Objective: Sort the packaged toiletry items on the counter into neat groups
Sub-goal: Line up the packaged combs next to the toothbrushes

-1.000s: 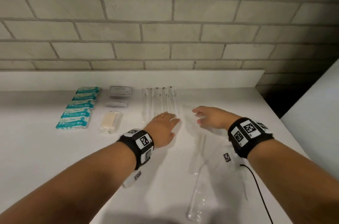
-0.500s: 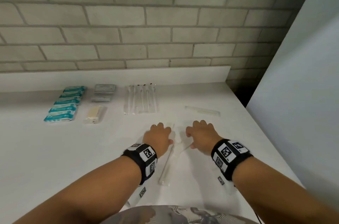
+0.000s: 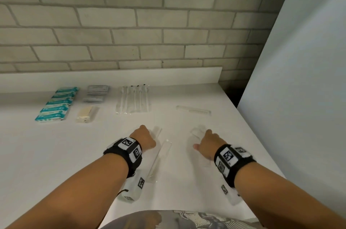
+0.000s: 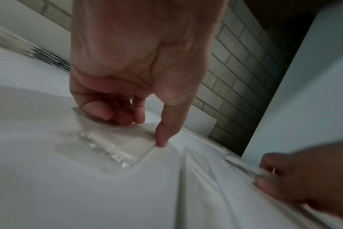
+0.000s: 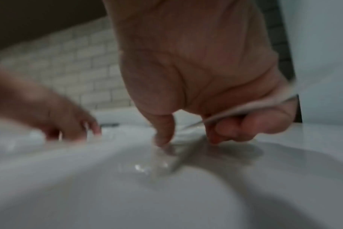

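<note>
My left hand [image 3: 145, 137] rests on the white counter [image 3: 56, 153] near the middle. In the left wrist view its curled fingers and thumb [image 4: 162, 139] pinch a flat clear packet [image 4: 108, 145] lying on the counter. A long clear packet [image 3: 161, 157] lies just to its right, untouched. My right hand [image 3: 207, 142] grips another clear packet [image 3: 196, 133]. In the right wrist view that hand [image 5: 198, 136] has its fingers curled round the packet's edge [image 5: 245, 108], thumb pressed down. The right wrist view is blurred.
Sorted rows stand at the back: teal packets [image 3: 56, 103], grey sachets [image 3: 97, 93], a beige packet [image 3: 87, 114] and clear-wrapped sticks [image 3: 133, 100]. A wrapped comb [image 3: 193, 110] lies alone at the back right. A pale wall [image 3: 299, 97] bounds the counter's right edge.
Both hands drew back from the stick row toward me, then spread apart, each taking hold of a clear packet. A wrapped comb now lies at the back right.
</note>
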Motion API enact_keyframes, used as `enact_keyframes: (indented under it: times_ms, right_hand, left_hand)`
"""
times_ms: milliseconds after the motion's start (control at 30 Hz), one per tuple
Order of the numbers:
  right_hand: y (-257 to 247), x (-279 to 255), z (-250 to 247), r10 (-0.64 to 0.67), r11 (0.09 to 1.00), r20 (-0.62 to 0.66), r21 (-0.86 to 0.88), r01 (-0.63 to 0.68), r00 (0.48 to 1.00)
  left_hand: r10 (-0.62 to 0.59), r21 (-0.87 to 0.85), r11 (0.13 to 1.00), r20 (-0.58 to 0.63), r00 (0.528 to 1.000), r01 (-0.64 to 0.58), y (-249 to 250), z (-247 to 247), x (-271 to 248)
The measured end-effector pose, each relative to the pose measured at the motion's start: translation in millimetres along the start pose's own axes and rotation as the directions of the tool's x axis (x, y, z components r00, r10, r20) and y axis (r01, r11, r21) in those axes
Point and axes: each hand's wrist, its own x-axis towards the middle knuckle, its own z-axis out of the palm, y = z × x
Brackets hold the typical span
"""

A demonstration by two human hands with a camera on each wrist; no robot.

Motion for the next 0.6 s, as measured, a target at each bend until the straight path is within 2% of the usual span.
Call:
enact_keyframes:
  times_ms: [133, 233, 300, 367, 467, 600]
  right_hand:
    - [-7.6, 6.0, 6.5, -0.029, 0.995, 0.006, -0.095, 0.030, 1.000]
    - [-20.9, 8.9, -1.3, -0.098, 0.988, 0.022, -0.119, 0.100, 0.995]
    - [-29.7, 10.4, -4.7, -0.140, 0.977, 0.070, -0.149, 0.150, 0.988]
    - [-38.5, 14.1, -8.7, -0.143, 0.959, 0.107, -0.231, 0.165, 0.984]
    - [-54.0, 23.5, -15.3, -0.124, 0.889, 0.131, -0.426, 0.169, 0.984]
    - [-67.0, 34.6, -19.6, -0.091, 0.780, 0.136, -0.605, 0.156, 0.986]
  left_hand:
    - [0.068, 0.099, 0.992, 0.055, 0.996, -0.073, 7.2, -11.0, -15.6]
    - [0.184, 0.001, 0.983, 0.099, 0.978, -0.185, 17.4, -9.5, -27.7]
    - [0.230, 0.106, 0.962, 0.179, 0.957, -0.251, 22.4, 0.0, -39.0]
    - [0.227, 0.225, 0.939, 0.163, 0.960, -0.260, 22.7, 13.7, -46.1]
    - [0.238, 0.150, 0.956, 0.113, 0.965, -0.254, 18.0, 19.4, -43.2]
    - [0.259, 0.138, 0.949, 0.166, 0.951, -0.283, 11.5, 11.6, -30.9]
